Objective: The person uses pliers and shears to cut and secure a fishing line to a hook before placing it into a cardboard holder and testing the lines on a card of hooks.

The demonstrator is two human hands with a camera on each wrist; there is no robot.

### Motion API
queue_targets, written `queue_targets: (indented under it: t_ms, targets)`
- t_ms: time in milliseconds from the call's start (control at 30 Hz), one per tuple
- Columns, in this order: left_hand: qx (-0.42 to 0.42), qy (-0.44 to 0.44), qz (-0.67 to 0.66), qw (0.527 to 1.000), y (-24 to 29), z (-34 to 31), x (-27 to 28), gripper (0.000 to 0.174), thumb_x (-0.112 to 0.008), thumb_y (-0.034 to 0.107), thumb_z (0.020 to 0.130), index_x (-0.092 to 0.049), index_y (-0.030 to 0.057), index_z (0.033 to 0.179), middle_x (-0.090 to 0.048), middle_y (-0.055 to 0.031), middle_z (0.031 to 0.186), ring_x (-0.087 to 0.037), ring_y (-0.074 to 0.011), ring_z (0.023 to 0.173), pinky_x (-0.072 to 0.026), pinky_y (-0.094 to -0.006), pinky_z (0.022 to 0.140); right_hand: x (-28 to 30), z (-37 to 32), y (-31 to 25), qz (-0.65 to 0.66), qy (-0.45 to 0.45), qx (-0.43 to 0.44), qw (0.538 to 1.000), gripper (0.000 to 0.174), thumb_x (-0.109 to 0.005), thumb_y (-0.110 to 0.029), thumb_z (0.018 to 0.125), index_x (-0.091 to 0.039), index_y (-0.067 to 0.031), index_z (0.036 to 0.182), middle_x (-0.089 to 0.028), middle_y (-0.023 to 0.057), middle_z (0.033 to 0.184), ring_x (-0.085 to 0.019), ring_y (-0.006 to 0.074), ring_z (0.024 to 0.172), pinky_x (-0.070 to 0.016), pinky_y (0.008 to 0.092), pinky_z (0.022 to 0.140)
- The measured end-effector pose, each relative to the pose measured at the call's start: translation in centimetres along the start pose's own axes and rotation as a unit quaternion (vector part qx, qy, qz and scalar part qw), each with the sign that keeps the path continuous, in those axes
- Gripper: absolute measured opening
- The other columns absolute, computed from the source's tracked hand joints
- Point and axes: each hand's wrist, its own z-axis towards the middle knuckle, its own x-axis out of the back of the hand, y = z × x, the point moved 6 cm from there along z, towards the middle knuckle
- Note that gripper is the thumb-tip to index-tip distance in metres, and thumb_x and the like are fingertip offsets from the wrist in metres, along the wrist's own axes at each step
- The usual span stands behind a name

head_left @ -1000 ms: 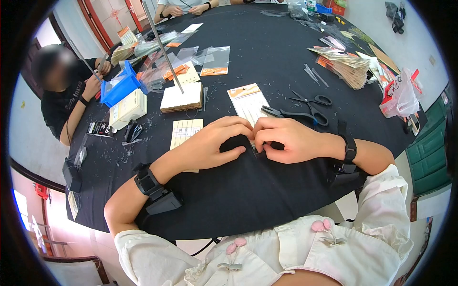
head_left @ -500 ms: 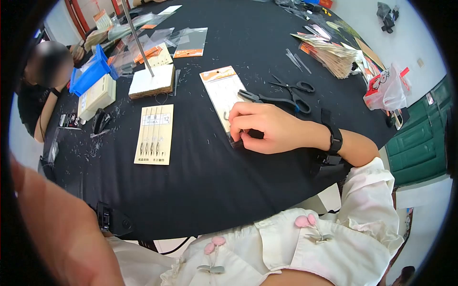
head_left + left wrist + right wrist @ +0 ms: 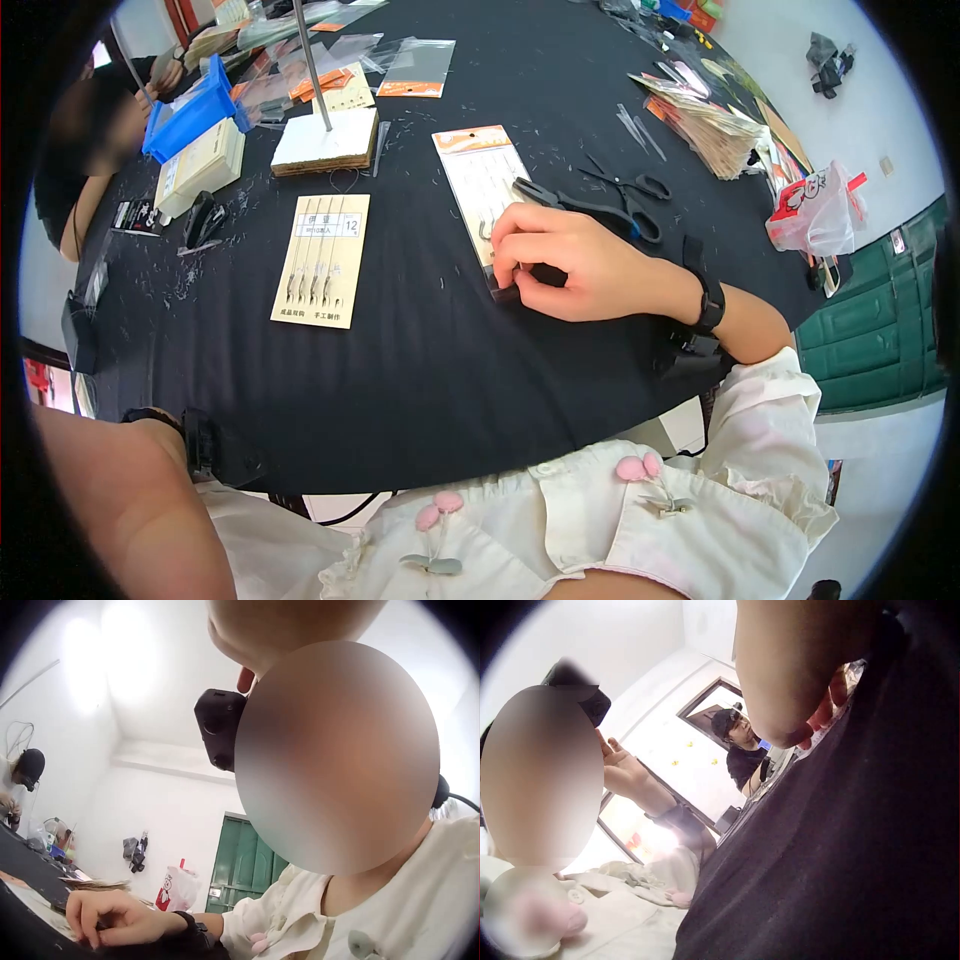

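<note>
My right hand (image 3: 585,262) pinches the lower end of a packet of fish hooks (image 3: 470,185), its fingers curled and partly hiding it. The packet has an orange header and lies slanted on the black tablecloth. To its left, a cream card of tied fish hooks (image 3: 322,262) lies flat, several hooks and lines showing. My left hand (image 3: 626,776) is raised beside my head in the right wrist view, fingers fairly straight, near the dark head camera (image 3: 592,697). In the head view only that forearm shows.
Pliers (image 3: 570,205) and black scissors (image 3: 630,190) lie beyond my right hand. A rod rises from a white-topped block (image 3: 325,140). Left are a blue bin (image 3: 190,115), a cream box (image 3: 200,170) and another person; right, stacked packets (image 3: 705,130) and a plastic bag (image 3: 820,215).
My left hand has left the packet and risen beside my head, uncovering the cream hook card. My right hand stays at the packet's lower end. The head view has shifted.
</note>
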Motion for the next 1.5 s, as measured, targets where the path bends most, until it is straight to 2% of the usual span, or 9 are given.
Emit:
queue_targets:
  t_ms: [333, 400, 733, 800, 933, 967, 1100, 1433, 1500]
  targets:
    - [0.035, 0.000, -0.029, 0.999, 0.1, 0.0, -0.4, 0.041, -0.047, 0.021, 0.098, -0.050, -0.0035, 0.131, -0.062, -0.0153, 0.122, -0.061, -0.0201, 0.108, -0.0460, -0.0307, 0.088, -0.1, 0.0, 0.3, -0.003, -0.017, -0.023, 1.000, 0.013, -0.060, 0.006, 0.079, -0.061, -0.0038, 0.086, -0.056, 0.0067, 0.100, -0.060, 0.0202, 0.084, -0.0483, 0.0299, 0.073]
    - [0.038, -0.008, -0.047, 0.998, 0.2, 0.3, -0.7, 0.040, -0.047, 0.021, 0.098, -0.051, -0.0036, 0.131, -0.062, -0.0152, 0.122, -0.061, -0.0200, 0.108, -0.0461, -0.0306, 0.088, 0.1, 0.0, 0.0, -0.015, 0.025, 0.035, 0.999, 0.010, -0.061, 0.000, 0.079, -0.060, -0.0061, 0.086, -0.056, 0.0055, 0.094, -0.059, 0.0212, 0.075, -0.0472, 0.0325, 0.065]
    - [0.040, -0.072, -0.084, 0.993, 1.2, 2.7, -0.2, 0.039, -0.046, 0.020, 0.099, -0.052, -0.0040, 0.129, -0.064, -0.0147, 0.119, -0.062, -0.0196, 0.106, -0.0467, -0.0305, 0.087, 0.1, -0.1, 0.1, -0.001, 0.018, 0.023, 1.000, 0.009, -0.061, 0.002, 0.078, -0.059, -0.0049, 0.085, -0.056, 0.0056, 0.092, -0.057, 0.0209, 0.071, -0.0465, 0.0328, 0.064]
    - [0.061, -0.070, -0.241, 0.966, -0.4, 3.7, -4.5, 0.031, -0.051, 0.012, 0.096, -0.057, -0.0010, 0.124, -0.067, -0.0094, 0.114, -0.062, -0.0171, 0.105, -0.0468, -0.0299, 0.086, -0.1, -0.2, 0.5, 0.011, -0.015, -0.010, 1.000, 0.015, -0.059, 0.005, 0.077, -0.062, -0.0047, 0.088, -0.056, 0.0072, 0.102, -0.060, 0.0210, 0.083, -0.0485, 0.0316, 0.072]
    - [0.062, -0.234, -0.257, 0.936, -2.9, 2.0, -11.2, 0.036, -0.059, 0.008, 0.093, -0.058, 0.0023, 0.128, -0.063, -0.0118, 0.126, -0.059, -0.0232, 0.118, -0.0443, -0.0357, 0.100, -0.2, -0.2, 0.4, -0.003, -0.009, -0.007, 1.000, 0.015, -0.060, 0.005, 0.077, -0.062, -0.0049, 0.088, -0.056, 0.0074, 0.102, -0.060, 0.0216, 0.084, -0.0487, 0.0322, 0.072]
    - [0.025, -0.262, -0.230, 0.937, -2.9, 1.4, -12.0, 0.045, -0.060, 0.009, 0.092, -0.054, 0.0023, 0.136, -0.056, -0.0151, 0.139, -0.052, -0.0289, 0.130, -0.0387, -0.0396, 0.108, -0.1, -0.2, 0.2, -0.009, 0.009, 0.009, 1.000, 0.012, -0.062, 0.001, 0.078, -0.061, -0.0054, 0.087, -0.056, 0.0075, 0.097, -0.060, 0.0223, 0.079, -0.0482, 0.0339, 0.069]
    - [0.023, -0.335, -0.209, 0.919, -2.3, 0.3, -13.3, 0.056, -0.062, 0.013, 0.092, -0.048, 0.0080, 0.146, -0.041, -0.0149, 0.154, -0.039, -0.0319, 0.141, -0.0290, -0.0425, 0.115, 0.0, -0.2, 0.2, -0.016, 0.029, 0.031, 0.999, 0.010, -0.064, -0.002, 0.079, -0.060, -0.0065, 0.087, -0.055, 0.0076, 0.092, -0.060, 0.0231, 0.073, -0.0475, 0.0357, 0.065]
    - [0.022, -0.344, -0.253, 0.904, -3.4, -0.5, -15.3, 0.057, -0.063, 0.010, 0.089, -0.050, 0.0087, 0.144, -0.039, -0.0161, 0.156, -0.032, -0.0332, 0.147, -0.0230, -0.0454, 0.118, 0.1, -0.1, 0.0, -0.017, 0.020, 0.021, 0.999, 0.010, -0.064, -0.002, 0.079, -0.060, -0.0069, 0.087, -0.053, 0.0066, 0.091, -0.058, 0.0212, 0.071, -0.0467, 0.0350, 0.063]
    - [0.012, -0.327, -0.291, 0.899, -3.7, -0.6, -15.7, 0.056, -0.063, 0.007, 0.087, -0.053, 0.0071, 0.142, -0.041, -0.0171, 0.154, -0.034, -0.0339, 0.145, -0.0232, -0.0463, 0.119, -0.1, -0.2, 0.2, 0.003, -0.020, -0.027, 0.999, 0.015, -0.060, 0.005, 0.077, -0.063, -0.0059, 0.088, -0.055, 0.0065, 0.100, -0.059, 0.0207, 0.084, -0.0484, 0.0314, 0.071]
